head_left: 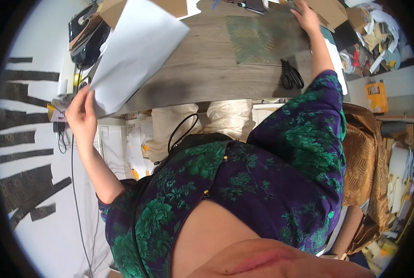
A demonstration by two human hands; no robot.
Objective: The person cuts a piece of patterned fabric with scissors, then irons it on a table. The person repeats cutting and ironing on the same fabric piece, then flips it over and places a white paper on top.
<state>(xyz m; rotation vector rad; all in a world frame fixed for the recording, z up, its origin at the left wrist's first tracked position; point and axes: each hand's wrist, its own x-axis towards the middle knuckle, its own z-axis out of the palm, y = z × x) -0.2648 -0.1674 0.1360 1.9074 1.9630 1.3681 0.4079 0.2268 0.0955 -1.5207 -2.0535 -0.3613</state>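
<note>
My left hand (83,110) pinches the lower corner of a large white sheet of paper (140,51), which is raised at a slant over the table's left side. At the far right, my right hand (307,17) has its fingers closed at the edge of a thin dark green-grey piece of cloth (285,32), smeared by motion. Under and beside it, a green and gold patterned cloth (246,41) lies flat on the table; whether the two are one piece I cannot tell. Black-handled scissors (291,75) rest near the table's front edge, below my right hand.
The grey wood-grain table (188,76) spans the far side. Brown cardboard (327,14) lies beyond my right hand, near a heap of fabric scraps (378,39). A black bag-like object (87,51) stands at the left. Dark strips (26,180) hang on the left wall.
</note>
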